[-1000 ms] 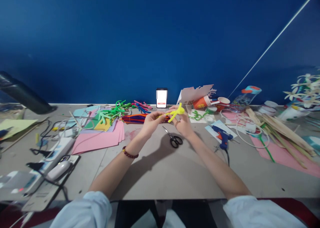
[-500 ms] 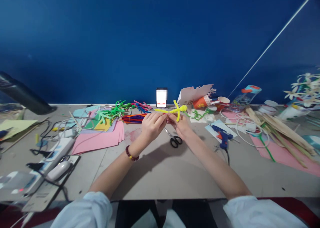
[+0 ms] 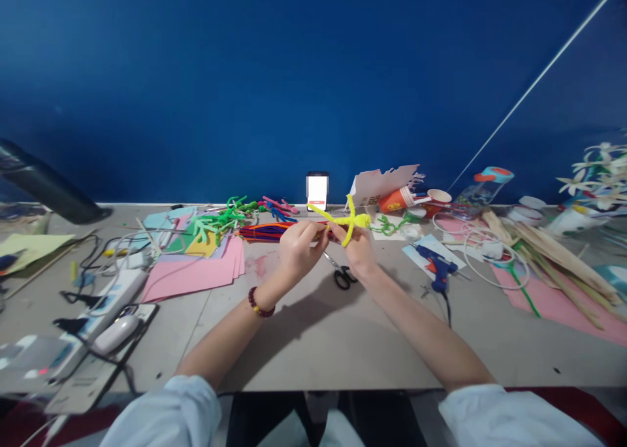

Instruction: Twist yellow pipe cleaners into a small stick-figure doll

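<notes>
Between my hands is a yellow pipe-cleaner figure [image 3: 361, 220], with a thick wound head at the right and thin limbs sticking out. My right hand [image 3: 360, 251] pinches its body between thumb and fingers. From the other side my left hand [image 3: 300, 248], wearing a beaded bracelet [image 3: 261, 303] at the wrist, grips the figure's left end with closed fingers. The fingertips of both hands meet there and hide part of it. Below them black-handled scissors [image 3: 344, 277] lie on the table, partly behind my right hand.
Bundled purple and orange pipe cleaners [image 3: 263, 232] and green ones [image 3: 220, 221] lie left, by pink paper [image 3: 196, 277]. A phone [image 3: 317, 191] stands at the wall. Right are a blue glue gun [image 3: 438, 268], paper cups [image 3: 396, 200] and dried husks [image 3: 553, 257]. A power strip [image 3: 98, 323] sits far left.
The yellow figure has turned from upright in my right hand to lying sideways, head to the right. My left hand has rolled over and closed on its left end; one limb now bends upward.
</notes>
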The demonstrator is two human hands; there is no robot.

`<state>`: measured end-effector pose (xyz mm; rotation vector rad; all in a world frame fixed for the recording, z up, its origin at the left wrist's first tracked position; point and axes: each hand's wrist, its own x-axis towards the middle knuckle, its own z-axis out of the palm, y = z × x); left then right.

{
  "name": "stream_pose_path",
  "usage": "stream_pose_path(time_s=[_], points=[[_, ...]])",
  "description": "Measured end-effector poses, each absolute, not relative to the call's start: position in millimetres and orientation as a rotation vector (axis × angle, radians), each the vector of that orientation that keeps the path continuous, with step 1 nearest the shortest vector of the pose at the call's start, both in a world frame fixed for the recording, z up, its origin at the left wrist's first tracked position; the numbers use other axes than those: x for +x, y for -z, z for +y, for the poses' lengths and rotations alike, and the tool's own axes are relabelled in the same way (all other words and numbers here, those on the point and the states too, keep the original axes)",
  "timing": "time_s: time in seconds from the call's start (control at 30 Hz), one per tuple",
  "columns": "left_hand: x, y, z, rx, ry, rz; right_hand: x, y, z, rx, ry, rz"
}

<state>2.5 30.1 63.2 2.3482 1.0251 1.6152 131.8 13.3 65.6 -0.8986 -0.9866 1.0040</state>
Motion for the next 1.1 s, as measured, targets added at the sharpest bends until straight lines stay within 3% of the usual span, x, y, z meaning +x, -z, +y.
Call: stream_pose_path(time_s=[0.23, 0.43, 0.83, 1.1], points=[[8.4, -73.9, 32.7, 1.387, -1.257, 0.787, 135.0, -64.4, 16.8, -0.863, -0.999, -1.015], [1.2, -79.1, 41.6, 0.962, -0.851, 0.631, 138.7, -61.7, 18.8, -0.822, -1.039, -1.04], [-6.4, -88.2, 37.1, 0.755, -0.591, 0.49, 146.8, -67.0, 14.1, -0.694, -1.273, -1.168], [-2.7, -86.5, 34.4, 0.887, -0.642, 0.509, 156.6, -72.1, 18.1, -0.677, -1.366, -1.168]])
